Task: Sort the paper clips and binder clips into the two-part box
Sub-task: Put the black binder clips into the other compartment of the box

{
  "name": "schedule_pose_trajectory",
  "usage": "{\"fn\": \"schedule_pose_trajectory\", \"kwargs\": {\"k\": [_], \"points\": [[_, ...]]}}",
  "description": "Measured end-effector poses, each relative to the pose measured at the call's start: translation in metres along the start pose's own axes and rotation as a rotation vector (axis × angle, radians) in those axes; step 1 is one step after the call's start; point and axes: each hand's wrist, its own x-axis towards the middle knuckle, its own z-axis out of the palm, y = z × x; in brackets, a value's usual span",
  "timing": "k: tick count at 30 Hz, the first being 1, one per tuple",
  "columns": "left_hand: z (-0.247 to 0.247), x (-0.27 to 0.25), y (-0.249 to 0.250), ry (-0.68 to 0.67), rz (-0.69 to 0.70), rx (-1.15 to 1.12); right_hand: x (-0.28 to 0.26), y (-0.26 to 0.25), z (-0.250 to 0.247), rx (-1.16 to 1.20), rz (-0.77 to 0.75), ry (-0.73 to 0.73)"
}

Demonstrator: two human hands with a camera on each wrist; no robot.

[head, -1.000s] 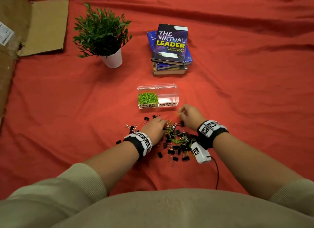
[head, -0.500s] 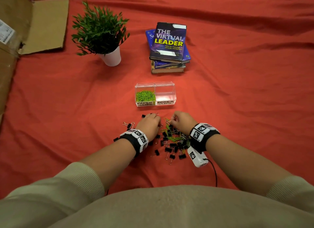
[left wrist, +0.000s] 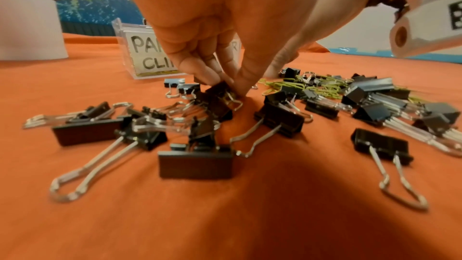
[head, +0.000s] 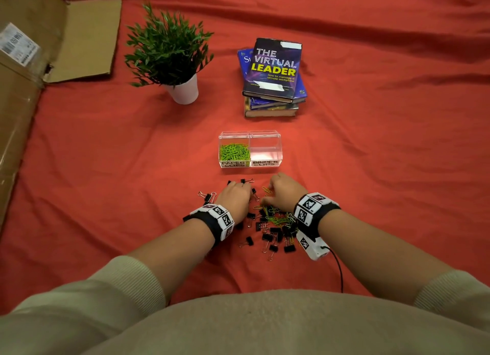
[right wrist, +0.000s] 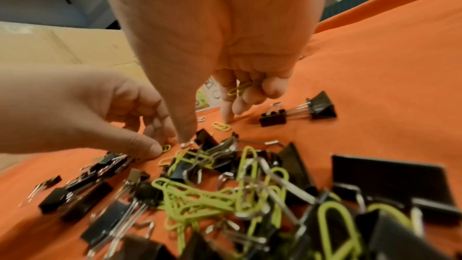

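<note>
Mixing black binder clips point(head: 273, 235) with green paper clips point(head: 278, 219)

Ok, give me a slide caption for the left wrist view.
Left hand pinches a binder clip from the pile on the orange cloth, the labelled box behind.

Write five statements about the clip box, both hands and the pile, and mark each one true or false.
1. The box section labelled binder clips holds no clips. True.
2. The green paper clips in the box fill its right section. False: they lie in the left section.
3. The left hand pinches a black binder clip. True.
4. The right hand holds nothing. False: a green paper clip sits in its curled fingers.
5. The pile is only binder clips. False: paper clips are mixed in.
</note>
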Motion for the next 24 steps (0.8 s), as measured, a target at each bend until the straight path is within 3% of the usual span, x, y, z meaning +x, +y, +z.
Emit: {"fn": "schedule_pose_trajectory", "kwargs": {"k": [4,11,15,19,24], "points": [[0.002,0.000,-0.003,-0.070,-0.015,0.040,0.000,-0.007,0.007,-0.114,0.011,-0.029],[0.001,-0.004,-0.004,-0.053,0.005,0.134,-0.009,-0.019,0.015,-0.211,-0.019,-0.059],[-0.012,-0.002,-0.007,-0.025,-0.001,-0.003,-0.013,-0.026,0.012,-0.179,-0.002,-0.071],[-0.027,0.000,-0.008,0.054,-0.071,-0.249,-0.013,-0.016,0.006,0.218,0.132,-0.043],[-0.037,0.003,-0.002,0.021,-0.141,-0.553,-0.020,0.005,-0.014,0.755,0.221,0.010]]}}
